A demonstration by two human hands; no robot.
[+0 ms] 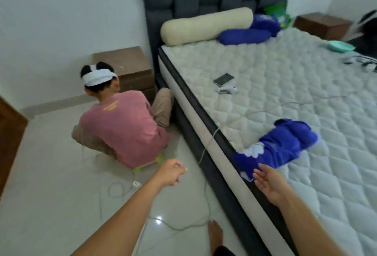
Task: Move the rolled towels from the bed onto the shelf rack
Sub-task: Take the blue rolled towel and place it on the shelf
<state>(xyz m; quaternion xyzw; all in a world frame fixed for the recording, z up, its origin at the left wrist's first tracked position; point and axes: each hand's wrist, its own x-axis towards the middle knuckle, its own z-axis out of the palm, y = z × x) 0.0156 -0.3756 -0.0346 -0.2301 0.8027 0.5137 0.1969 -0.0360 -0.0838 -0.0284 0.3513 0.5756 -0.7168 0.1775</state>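
Blue rolled towels (281,143) lie bunched near the mattress's near edge, one with a white patch on it. More blue towels (244,35) rest by the headboard beside a cream bolster (206,25). My right hand (269,184) hovers open just below the near blue pile, fingertips almost touching it, holding nothing. My left hand (173,172) hangs over the floor with fingers loosely curled and holds nothing. No shelf rack is in view.
A person in a pink shirt (124,125) sits on the floor by the bed, beside a brown nightstand (126,68). Cables (122,190) trail across the tiles. A phone (223,79) and a teal dish (341,46) lie on the quilted mattress (306,84).
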